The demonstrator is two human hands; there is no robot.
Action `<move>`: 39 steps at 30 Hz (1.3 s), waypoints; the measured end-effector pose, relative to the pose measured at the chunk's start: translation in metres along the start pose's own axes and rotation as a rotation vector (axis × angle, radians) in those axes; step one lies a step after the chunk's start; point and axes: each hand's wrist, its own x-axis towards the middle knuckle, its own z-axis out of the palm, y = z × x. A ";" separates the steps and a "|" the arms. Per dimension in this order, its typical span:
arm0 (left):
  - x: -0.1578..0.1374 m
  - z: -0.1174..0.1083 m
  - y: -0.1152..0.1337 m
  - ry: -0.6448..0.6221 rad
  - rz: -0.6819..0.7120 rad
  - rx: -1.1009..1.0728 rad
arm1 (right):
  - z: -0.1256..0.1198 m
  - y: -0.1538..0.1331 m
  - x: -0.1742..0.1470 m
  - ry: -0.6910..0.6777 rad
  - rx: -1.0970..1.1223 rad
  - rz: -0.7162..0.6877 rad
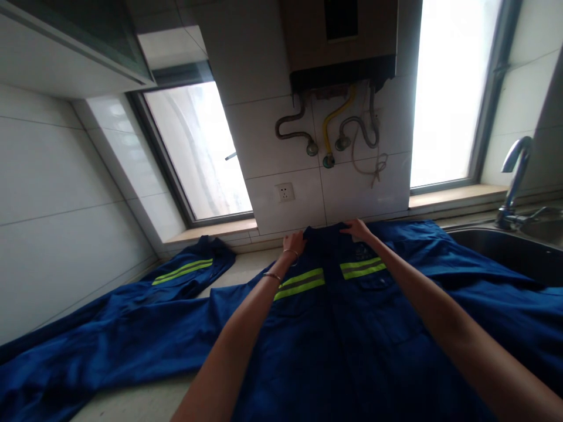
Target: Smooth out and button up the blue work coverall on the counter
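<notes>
A dark blue work jacket [334,316] with yellow-green and grey reflective bands across the chest lies spread out, front side up, its collar toward the wall. My left hand [294,242], with bracelets at the wrist and forearm, grips the jacket at the left of the collar. On the collar's other side, my right hand [358,230] pinches the cloth between thumb and fingers. One sleeve stretches out to the left, and the right side of the jacket reaches over the sink's edge. Some of my fingertips are hidden against the fabric.
Another blue garment [176,287] with a reflective band lies on the counter [145,401] at the left. To the right is a sink [492,252] with a chrome faucet [514,181]. A water heater [341,41] with hoses hangs above a wall socket [284,192], between two windows.
</notes>
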 end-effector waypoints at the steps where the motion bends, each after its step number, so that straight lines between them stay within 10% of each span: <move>1: -0.006 0.013 0.006 0.080 -0.005 0.109 | 0.008 -0.002 -0.001 0.063 -0.181 0.030; 6: -0.039 0.070 0.018 0.186 -0.064 0.392 | 0.060 -0.012 -0.037 0.061 -0.534 0.102; 13: -0.058 0.090 -0.011 -0.335 0.365 0.342 | 0.101 0.008 -0.096 -0.135 -0.682 -0.167; 21: -0.052 0.089 -0.020 -0.554 0.118 0.234 | 0.111 0.023 -0.093 -0.213 -0.574 0.010; 31: -0.057 0.104 -0.019 -0.329 0.356 0.214 | 0.111 0.005 -0.093 0.015 -0.557 -0.293; 39: -0.050 0.100 -0.009 -0.253 0.199 0.221 | 0.131 0.012 -0.063 0.041 -0.432 -0.006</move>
